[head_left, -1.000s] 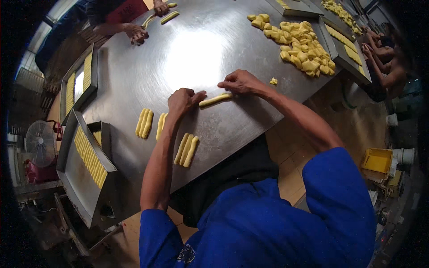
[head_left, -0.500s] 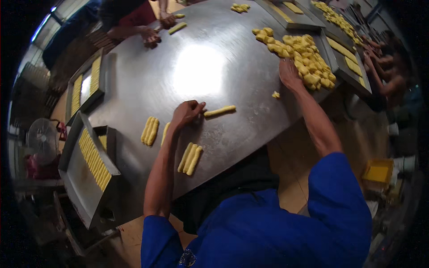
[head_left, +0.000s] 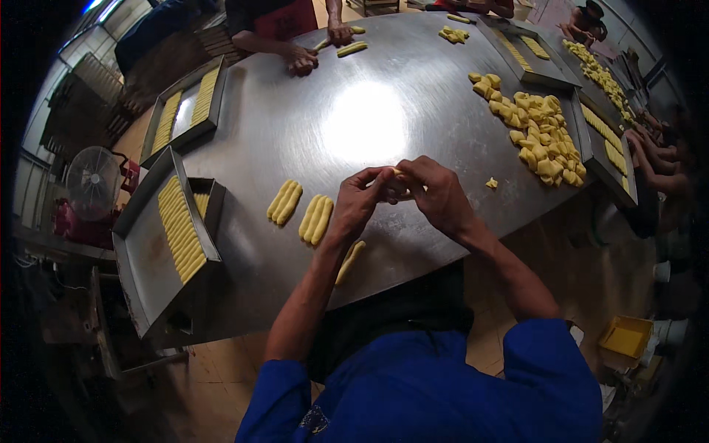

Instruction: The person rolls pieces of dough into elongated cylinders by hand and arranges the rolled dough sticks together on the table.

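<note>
Over the near middle of the metal table (head_left: 266, 111), my left hand (head_left: 360, 203) and my right hand (head_left: 442, 196) meet with fingers closed. Between the fingertips they pinch a piece of yellow dough (head_left: 399, 173), mostly hidden by the fingers. Part of a dough strip (head_left: 403, 196) shows on the table just beneath them. Left of my left hand lie two groups of dough rolls side by side, one group (head_left: 284, 201) farther left and another group (head_left: 316, 219) nearer. More dough rolls (head_left: 351, 262) lie partly behind my left forearm.
A heap of dough lumps (head_left: 543, 136) lies at the right, with a small scrap (head_left: 492, 182) nearby. Metal trays (head_left: 136, 269) of dough rolls stand along the left edge, another tray (head_left: 602, 159) at the right. Across the table a person's hands (head_left: 301, 60) work on dough strips.
My right hand has come from the dough heap to the middle and met my left hand, which moved right. Dough is now pinched between them. The head view has shifted.
</note>
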`<state>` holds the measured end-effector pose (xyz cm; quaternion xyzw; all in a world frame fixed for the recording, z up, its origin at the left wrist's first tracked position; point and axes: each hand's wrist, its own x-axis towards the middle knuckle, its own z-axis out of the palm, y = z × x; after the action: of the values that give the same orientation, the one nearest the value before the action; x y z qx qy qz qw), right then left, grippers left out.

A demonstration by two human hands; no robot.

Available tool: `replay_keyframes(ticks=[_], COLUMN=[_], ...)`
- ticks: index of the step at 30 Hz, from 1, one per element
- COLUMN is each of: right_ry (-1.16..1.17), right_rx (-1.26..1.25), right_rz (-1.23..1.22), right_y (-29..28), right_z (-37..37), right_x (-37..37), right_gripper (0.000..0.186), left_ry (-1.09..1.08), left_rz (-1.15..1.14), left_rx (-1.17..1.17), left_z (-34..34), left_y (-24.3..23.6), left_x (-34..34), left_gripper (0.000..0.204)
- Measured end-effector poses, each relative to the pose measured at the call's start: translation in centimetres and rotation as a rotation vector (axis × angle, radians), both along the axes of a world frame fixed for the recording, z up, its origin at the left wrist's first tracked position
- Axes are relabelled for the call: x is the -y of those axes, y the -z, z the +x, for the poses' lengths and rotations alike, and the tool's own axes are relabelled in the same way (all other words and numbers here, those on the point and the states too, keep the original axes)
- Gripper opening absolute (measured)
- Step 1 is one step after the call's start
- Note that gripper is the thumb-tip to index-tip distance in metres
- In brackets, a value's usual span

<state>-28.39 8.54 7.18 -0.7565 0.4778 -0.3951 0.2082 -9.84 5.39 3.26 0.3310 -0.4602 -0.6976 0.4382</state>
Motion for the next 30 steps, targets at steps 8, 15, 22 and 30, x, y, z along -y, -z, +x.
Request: replay_keyframes(ticks=[8, 15, 22, 30], right_ry=[-0.19, -0.157, -0.05, 0.109], right_rx=[0.611, 0.198, -0.418, -0.325], right_rz=[0.849, 0.57, 0.386, 0.552], right_y=[-1.2, -0.1, 9.8, 9.7], right_z=[-0.2, -3.6, -6.8, -8.5], right_x=[0.7, 5.8, 12.7, 11.5], right_gripper=[0.035, 0.044, 0.047, 0.048], left_ry=[-0.086, 0.25, 0.419, 0.162], left_rz=[-0.319, -0.277, -0.544, -0.371], left_rx=[0.086, 0.429, 1.099, 1.229], left_z=[0.9, 0.7, -2.7, -0.3], left_y=[0.5, -2.4, 6.2, 5.1], left_x=[-0.3, 4.2, 12.8, 10.6], left_gripper=[0.026, 0.037, 0.044, 0.046])
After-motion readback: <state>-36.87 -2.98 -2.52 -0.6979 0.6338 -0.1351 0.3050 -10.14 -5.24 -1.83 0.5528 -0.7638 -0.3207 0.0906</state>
